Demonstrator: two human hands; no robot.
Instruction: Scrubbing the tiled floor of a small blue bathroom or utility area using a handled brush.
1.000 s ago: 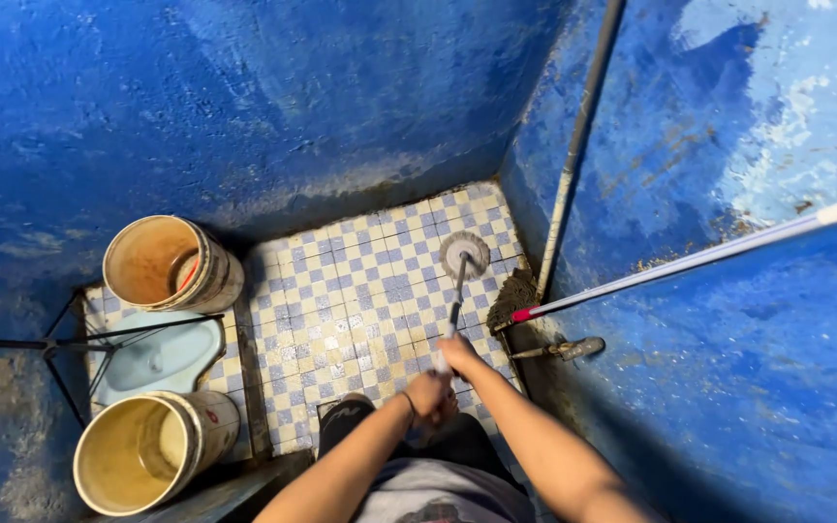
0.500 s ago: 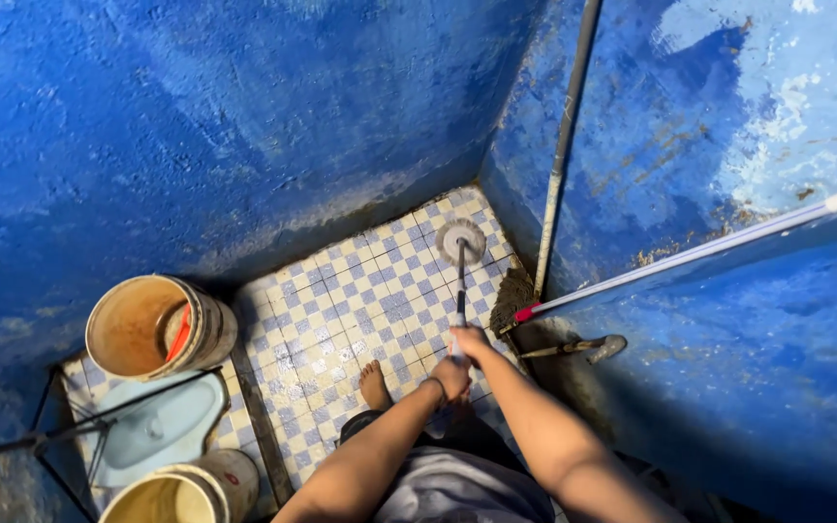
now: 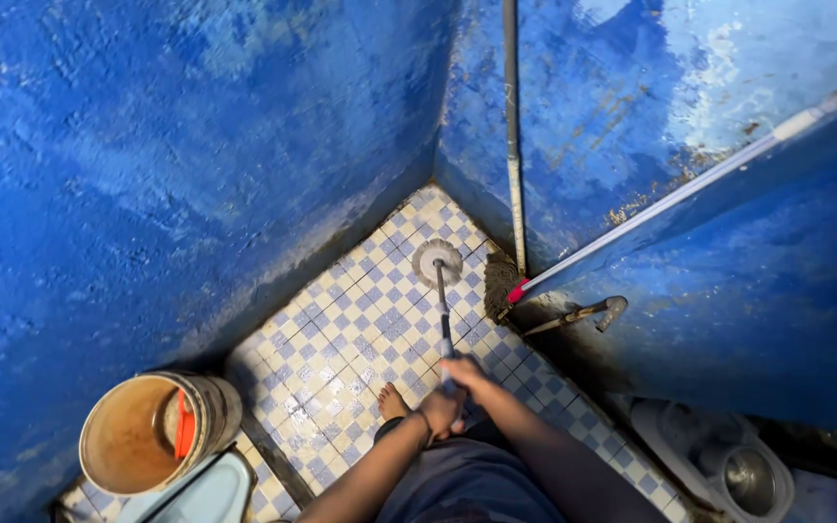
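Both hands close around the near end of a long-handled brush (image 3: 441, 300). The left hand (image 3: 441, 412) wraps the shaft lowest, with a dark band at its wrist; the right hand (image 3: 464, 371) grips just above it, the two touching or nearly so, though the exact finger placement is hard to make out at this size. The shaft runs away from the person to a round, pale brush head (image 3: 437, 261), which rests flat on the blue-and-white checked tile floor (image 3: 360, 339) near the corner where two blue walls (image 3: 167, 165) meet. A bare foot (image 3: 392, 401) stands on the tiles just left of the hands. Right of the brush head, a broom (image 3: 670, 199) with a red collar leans against the wall beside a vertical pipe (image 3: 512, 136). A brown-stained bucket (image 3: 142, 441) stands at lower left.
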